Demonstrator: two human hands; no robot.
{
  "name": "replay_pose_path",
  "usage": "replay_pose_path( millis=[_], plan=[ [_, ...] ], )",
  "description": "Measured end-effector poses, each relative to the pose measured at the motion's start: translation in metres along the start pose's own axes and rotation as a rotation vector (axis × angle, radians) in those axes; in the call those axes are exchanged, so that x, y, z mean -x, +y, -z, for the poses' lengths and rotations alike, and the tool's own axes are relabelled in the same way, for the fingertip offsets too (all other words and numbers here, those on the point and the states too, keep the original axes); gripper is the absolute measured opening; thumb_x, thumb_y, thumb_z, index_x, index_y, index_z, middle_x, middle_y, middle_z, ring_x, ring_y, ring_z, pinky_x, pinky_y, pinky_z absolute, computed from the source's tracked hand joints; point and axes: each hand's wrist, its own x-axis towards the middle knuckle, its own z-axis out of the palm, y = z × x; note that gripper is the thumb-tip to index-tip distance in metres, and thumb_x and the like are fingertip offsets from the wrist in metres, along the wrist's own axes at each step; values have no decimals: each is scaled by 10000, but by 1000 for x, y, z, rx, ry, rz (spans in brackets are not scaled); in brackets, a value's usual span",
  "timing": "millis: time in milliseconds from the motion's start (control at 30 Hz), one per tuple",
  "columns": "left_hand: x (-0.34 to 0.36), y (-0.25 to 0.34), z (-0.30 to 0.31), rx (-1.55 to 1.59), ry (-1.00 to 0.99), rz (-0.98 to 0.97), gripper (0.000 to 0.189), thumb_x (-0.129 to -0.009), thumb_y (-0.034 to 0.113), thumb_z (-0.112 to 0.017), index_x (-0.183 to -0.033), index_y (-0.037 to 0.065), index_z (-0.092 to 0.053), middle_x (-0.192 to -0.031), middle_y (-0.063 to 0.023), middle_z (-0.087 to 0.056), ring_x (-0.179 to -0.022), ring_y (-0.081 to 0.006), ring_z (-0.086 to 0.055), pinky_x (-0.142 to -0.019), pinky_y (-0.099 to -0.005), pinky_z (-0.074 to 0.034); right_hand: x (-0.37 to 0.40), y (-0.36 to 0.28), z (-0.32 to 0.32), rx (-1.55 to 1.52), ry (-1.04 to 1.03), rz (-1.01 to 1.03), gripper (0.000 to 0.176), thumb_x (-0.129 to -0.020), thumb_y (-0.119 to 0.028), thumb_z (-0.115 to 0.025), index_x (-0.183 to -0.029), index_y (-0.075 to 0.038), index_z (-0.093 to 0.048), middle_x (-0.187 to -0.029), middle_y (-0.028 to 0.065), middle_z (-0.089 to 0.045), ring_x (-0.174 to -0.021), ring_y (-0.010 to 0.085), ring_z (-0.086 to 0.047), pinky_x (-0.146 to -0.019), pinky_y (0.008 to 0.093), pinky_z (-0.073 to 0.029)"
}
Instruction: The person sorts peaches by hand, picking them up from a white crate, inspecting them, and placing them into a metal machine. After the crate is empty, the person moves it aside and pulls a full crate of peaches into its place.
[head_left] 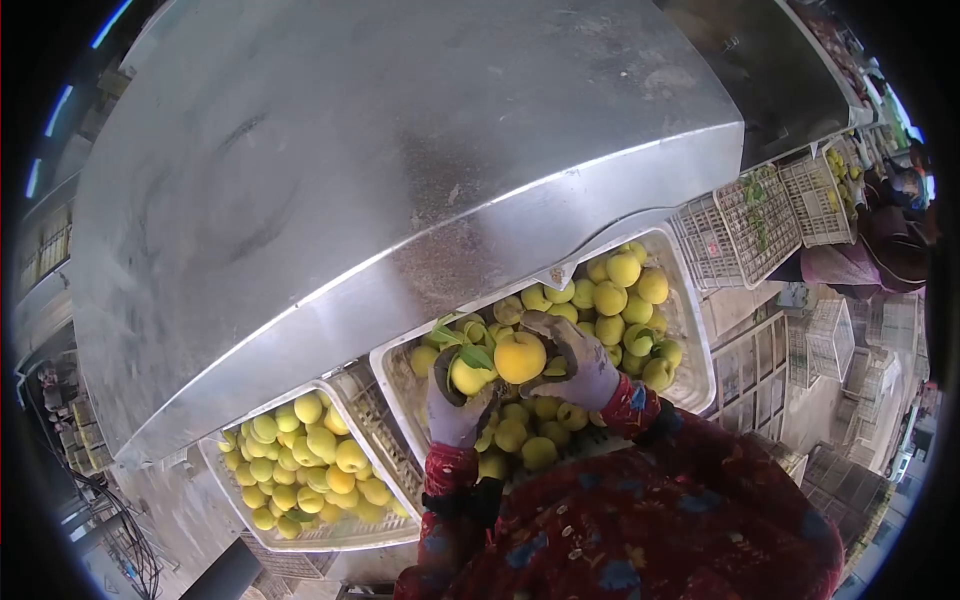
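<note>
Both hands wear pale gloves with dark palms and are above a white crate [700, 345] of yellow-green fruit. My left hand [460, 408] is curled round a yellow fruit [470, 377] that has green leaves [476, 356] on it. Close beside it, my right hand [580, 362] has its fingers bent round a more orange-yellow fruit [520, 358]. The two fruits are side by side, nearly touching. More fruit [611, 298] fills the crate behind and below my hands.
A second white crate [345, 541] of yellow fruit stands at the lower left. A large metal surface [330, 150] spans the top. Stacked crates [745, 228] are at the right, with another person [865, 262] beyond them.
</note>
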Motion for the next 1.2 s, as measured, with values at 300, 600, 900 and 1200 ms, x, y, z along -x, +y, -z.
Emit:
replay_pose_path(
  millis=[300, 600, 900, 1200],
  plan=[
    [0, 40, -35, 27, -90, -196, 663, -771, 41, -776, -1336, 2, -430, -1215, -119, -573, -1109, -215, -597, -960, -350, -505, 19, -54, 22, 229, 358, 172, 711, -679, -170, -857, -1287, -30, -517, -1246, 173, -572, -1177, 364, -551, -976, 419, -473],
    [3, 71, -37, 586, -112, 47, 549, -903, -36, -583, -1416, 1, -390, -1283, -176, -553, -1124, -300, -608, -956, -472, -538, -86, -6, 49, 863, 419, 233, 535, -810, -200, -717, -1254, -4, -494, -1180, 201, -568, -1055, 401, -543, -960, 550, -372],
    [-12, 82, -62, 498, -250, 130, 576, -927, -15, -573, -1453, -1, -338, -1299, -150, -543, -1073, -203, -610, -927, -331, -533, -11, -44, 23, 620, 310, 367, 772, -694, -322, -815, -1311, -25, -459, -1326, 188, -495, -1159, 364, -484, -990, 497, -346],
    [-2, 31, 11, -1055, -195, 187, 588, -867, 288, -665, -1358, 29, -472, -1332, -167, -538, -1248, -314, -507, -1025, -436, -434, -86, -13, 44, 872, 532, 164, 355, -755, -265, -765, -999, -35, -647, -1007, 178, -610, -933, 363, -593, -860, 494, -451]
  ],
)
